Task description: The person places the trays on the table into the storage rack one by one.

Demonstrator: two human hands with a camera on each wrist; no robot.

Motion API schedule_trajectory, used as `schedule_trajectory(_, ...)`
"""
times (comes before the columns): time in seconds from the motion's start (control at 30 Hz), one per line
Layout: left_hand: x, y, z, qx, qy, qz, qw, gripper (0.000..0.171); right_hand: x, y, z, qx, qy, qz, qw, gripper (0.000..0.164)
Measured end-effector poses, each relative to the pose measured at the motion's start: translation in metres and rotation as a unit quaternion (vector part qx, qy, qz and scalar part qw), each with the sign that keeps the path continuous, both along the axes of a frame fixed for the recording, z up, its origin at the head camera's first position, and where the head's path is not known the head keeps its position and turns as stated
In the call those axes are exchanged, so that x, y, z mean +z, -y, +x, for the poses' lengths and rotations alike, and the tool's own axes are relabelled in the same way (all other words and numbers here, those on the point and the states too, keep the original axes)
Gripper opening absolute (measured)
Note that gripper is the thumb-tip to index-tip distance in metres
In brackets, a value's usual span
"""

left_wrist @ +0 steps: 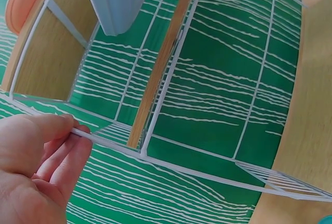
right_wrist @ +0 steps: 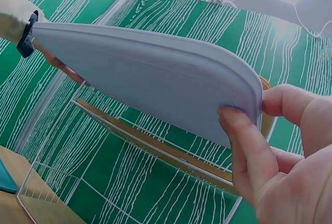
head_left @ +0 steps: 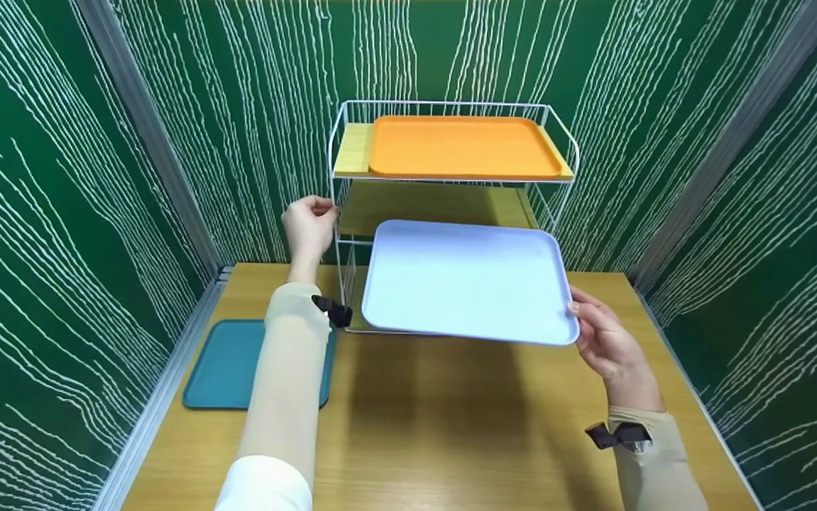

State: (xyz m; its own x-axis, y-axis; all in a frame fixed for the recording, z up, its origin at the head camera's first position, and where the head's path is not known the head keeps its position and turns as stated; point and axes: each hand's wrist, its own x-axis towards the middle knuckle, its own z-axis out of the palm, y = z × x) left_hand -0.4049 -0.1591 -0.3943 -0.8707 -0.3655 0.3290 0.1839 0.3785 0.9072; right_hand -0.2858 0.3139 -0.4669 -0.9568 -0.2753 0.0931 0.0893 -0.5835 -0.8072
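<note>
My right hand [head_left: 610, 344] pinches the near right corner of a pale lavender-blue tray [head_left: 468, 280], thumb on one face and fingers on the other. The tray hangs in the air in front of a white wire rack [head_left: 341, 213] with wooden shelves. At the rack's left side, my left hand [head_left: 310, 223] pinches the upright wire post between thumb and fingers, as the left wrist view shows up close. An orange tray [head_left: 465, 145] lies on the top shelf. Below it, the middle shelf [head_left: 415, 202] is partly hidden by the lavender tray.
A teal tray [head_left: 227, 365] lies on the wooden table [head_left: 436, 454] at the left, partly covered by my left forearm. Green walls with white streaks [head_left: 756, 234] stand at the back and both sides, with metal posts [head_left: 727, 142] at the corners.
</note>
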Motion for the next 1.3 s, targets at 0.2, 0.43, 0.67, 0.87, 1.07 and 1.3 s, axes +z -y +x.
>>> schedule_trajectory(0.2,-0.001,0.000,0.001,0.000,0.005,0.009,1.0000,0.010,0.006,0.002,-0.006,0.002,0.002,-0.011,1.000,0.039)
schedule_trajectory(0.43,-0.001,-0.001,0.002,0.002,0.000,0.006,1.0000,0.010,0.009,0.010,-0.017,-0.022,0.011,-0.004,1.000,0.038)
schedule_trajectory(0.67,0.000,-0.001,0.004,0.001,0.006,0.011,0.9999,0.010,0.013,0.020,-0.031,-0.051,0.044,0.010,0.998,0.033)
schedule_trajectory(0.87,0.000,-0.001,0.003,0.000,0.005,0.010,0.9999,0.009,0.017,0.028,-0.047,-0.053,0.076,0.019,0.996,0.032)
schedule_trajectory(1.07,0.000,-0.002,0.003,0.002,0.005,0.006,1.0000,0.009,0.019,0.038,-0.062,-0.047,0.104,0.011,0.993,0.030)
schedule_trajectory(1.3,-0.001,-0.001,0.003,0.001,0.000,-0.001,1.0000,0.009,0.015,0.046,-0.077,-0.050,0.120,-0.017,0.991,0.024)
